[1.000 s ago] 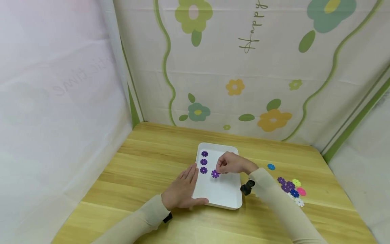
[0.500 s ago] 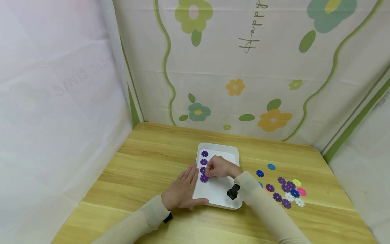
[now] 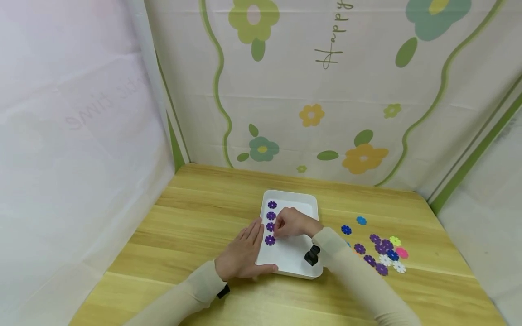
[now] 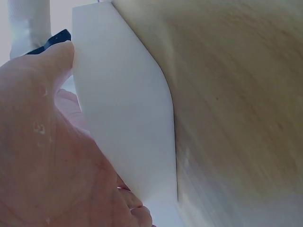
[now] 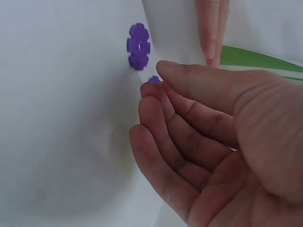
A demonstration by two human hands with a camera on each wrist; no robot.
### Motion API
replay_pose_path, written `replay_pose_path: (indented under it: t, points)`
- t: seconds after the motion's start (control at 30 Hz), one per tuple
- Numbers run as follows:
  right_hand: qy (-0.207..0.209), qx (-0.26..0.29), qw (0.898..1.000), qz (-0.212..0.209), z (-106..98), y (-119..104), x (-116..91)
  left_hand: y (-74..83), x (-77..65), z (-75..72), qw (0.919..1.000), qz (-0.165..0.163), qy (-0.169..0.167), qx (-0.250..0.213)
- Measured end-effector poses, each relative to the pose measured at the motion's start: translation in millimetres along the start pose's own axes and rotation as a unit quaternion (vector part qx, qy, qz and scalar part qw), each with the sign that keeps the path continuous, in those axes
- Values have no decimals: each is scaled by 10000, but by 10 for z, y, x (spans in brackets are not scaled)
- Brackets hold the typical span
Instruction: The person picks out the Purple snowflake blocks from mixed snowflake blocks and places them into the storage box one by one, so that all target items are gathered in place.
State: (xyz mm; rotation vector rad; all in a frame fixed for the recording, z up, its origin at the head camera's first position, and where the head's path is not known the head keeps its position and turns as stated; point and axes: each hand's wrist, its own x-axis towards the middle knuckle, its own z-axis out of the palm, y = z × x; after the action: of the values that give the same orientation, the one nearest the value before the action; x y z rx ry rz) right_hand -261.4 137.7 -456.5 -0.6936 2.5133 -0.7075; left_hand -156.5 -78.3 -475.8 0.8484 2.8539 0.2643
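Note:
In the head view, my left hand (image 3: 242,253) rests along the near-left corner of the white tray (image 3: 302,267), fingers straight at the left rim and thumb on the front rim. The left wrist view shows this palm beside the tray's outer wall (image 4: 128,104). Over the tray, my right hand (image 3: 294,222) has its fingers loosely curled, with nothing visible between thumb and fingertips. Just beyond them lies a purple snowflake disc (image 5: 138,46), the nearest in a column of several such discs down the tray's left side. Another purple disc (image 5: 154,79) is mostly hidden behind the fingertips.
Right of the tray, loose snowflake discs lie on the wooden table (image 3: 195,213): several purple ones (image 3: 381,269), a yellow one (image 3: 395,241), a pink one (image 3: 401,252), blue ones (image 3: 346,230) and white ones (image 3: 399,267). A patterned curtain (image 3: 281,81) stands behind the table.
My right hand has carried a purple disc leftward to the column's near end and let go of it there. The right forearm has uncovered more loose discs. My left hand has stayed put.

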Motion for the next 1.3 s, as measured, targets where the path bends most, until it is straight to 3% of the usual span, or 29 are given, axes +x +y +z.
replay_pose_path:
  t: [0.27, 0.53, 0.73, 1.0, 1.3]
  points:
    - [97, -342, 9987, -377, -319, 128, -322, -20, 9, 23, 10000, -37, 51, -45]
    - [144, -725, 9951, -660, -659, 381, -874, -20, 2, 0, 10000, 51, 38, -49]
    - [260, -985, 9937, -476, -801, 679, -1267, -25, -5, -4, 9999, 91, 37, -69]
    - [267, -1118, 9932, 183, -737, 1134, -1663, -26, -16, 18, 9998, 123, 88, -136]
    - [568, -1042, 9929, 121, -566, 1430, -1833, -34, -26, -13, 9996, 165, 155, -150]
